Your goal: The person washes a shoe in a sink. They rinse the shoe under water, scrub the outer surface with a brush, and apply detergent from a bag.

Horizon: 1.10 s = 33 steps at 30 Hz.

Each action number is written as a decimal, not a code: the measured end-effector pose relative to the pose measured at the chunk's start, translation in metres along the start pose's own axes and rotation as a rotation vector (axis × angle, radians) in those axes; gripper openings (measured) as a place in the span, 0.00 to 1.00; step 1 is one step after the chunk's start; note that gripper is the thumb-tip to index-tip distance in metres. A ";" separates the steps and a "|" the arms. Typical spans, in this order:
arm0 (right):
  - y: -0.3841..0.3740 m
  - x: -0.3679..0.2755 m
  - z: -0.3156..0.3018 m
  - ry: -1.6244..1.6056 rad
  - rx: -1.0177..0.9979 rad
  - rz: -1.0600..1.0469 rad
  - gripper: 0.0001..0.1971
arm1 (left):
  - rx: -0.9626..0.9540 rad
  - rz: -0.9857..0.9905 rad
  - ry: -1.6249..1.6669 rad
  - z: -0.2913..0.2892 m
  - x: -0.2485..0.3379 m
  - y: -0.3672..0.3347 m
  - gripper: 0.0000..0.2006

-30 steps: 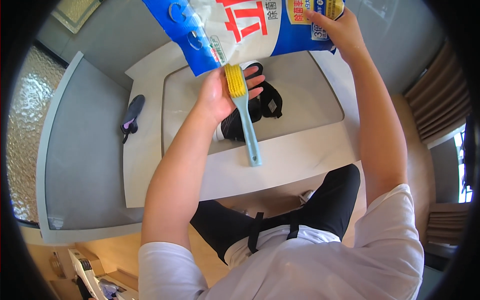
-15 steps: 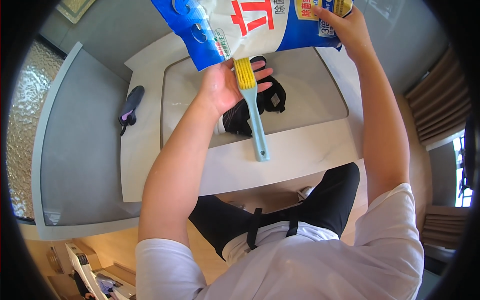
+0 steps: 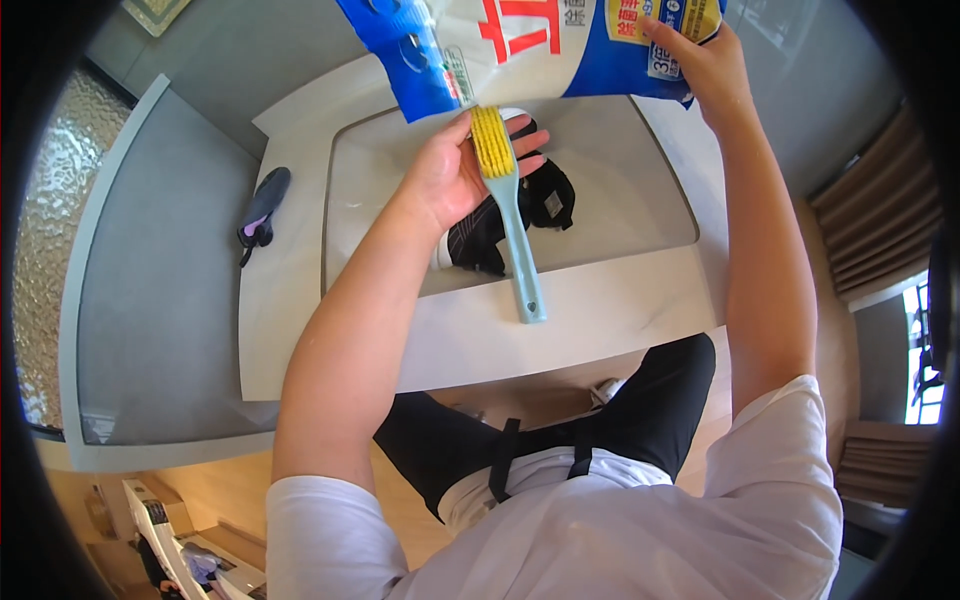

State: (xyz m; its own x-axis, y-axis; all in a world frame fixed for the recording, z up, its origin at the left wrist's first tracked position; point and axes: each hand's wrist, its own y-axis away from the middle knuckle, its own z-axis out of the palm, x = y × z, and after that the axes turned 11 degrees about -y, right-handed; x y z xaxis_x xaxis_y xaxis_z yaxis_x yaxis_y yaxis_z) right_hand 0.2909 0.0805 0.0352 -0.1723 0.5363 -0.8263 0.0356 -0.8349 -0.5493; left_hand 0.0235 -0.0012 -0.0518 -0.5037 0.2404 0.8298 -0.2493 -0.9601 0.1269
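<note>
Palm up, my left hand (image 3: 446, 172) supports a scrub brush (image 3: 520, 236) with yellow bristles and a pale blue handle. The bristles face up and the fingers spread out behind the brush head. My right hand (image 3: 716, 76) grips the right end of a large blue and white plastic bag (image 3: 510, 48), which looks like a laundry powder bag. Tilted over the sink, the bag has its left end just above the bristles. Below lies a black shoe (image 3: 478, 240) in the sink (image 3: 640, 190), partly hidden by the brush and my left hand.
A pale countertop (image 3: 600, 292) surrounds the sink. On its left side lies a dark grey, elongated item (image 3: 264, 212) with a purple patch. A grey panel with a pale frame (image 3: 160, 280) stands at the left, and brown curtains (image 3: 880, 220) hang at the right.
The bag has shifted slightly up and to the right with my right hand. The brush stays nearly in place on my left hand.
</note>
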 end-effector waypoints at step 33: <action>-0.010 0.025 -0.027 0.158 0.052 -0.030 0.24 | 0.093 0.065 -0.056 0.003 -0.005 -0.001 0.22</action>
State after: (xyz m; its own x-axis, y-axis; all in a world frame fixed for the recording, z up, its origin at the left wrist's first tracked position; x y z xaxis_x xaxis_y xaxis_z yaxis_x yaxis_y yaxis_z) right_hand 0.3128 0.1055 0.0168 -0.0155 0.5703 -0.8213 -0.0189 -0.8214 -0.5700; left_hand 0.0287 -0.0019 -0.0545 -0.4686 0.1718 0.8665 -0.1388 -0.9830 0.1199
